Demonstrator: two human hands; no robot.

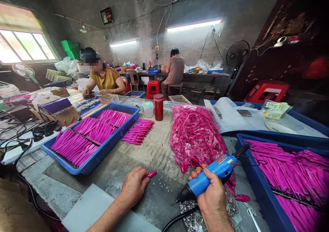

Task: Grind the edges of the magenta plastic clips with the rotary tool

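On the dark table mat, my left hand (135, 184) has its fingers closed on a small pink piece (151, 173), whose pointed end sticks out to the right. Tiny rings (163, 184) lie scattered just beyond it. My right hand (212, 194) is wrapped round a blue electric screwdriver (213, 175), its black tip pointing down and left over the mat. A clear bag full of pink pieces (196, 134) sits behind the tool. Under and beside my right wrist lies a clear bag of small metal parts (192, 216).
Blue trays of pink strips stand at left (89, 168) and right (269, 204). A row of pink pieces (137, 131), a red jar (158, 108) and a lidded tub (148, 109) lie ahead. The tool's black cable (180, 218) crosses the front. Two people sit further back.
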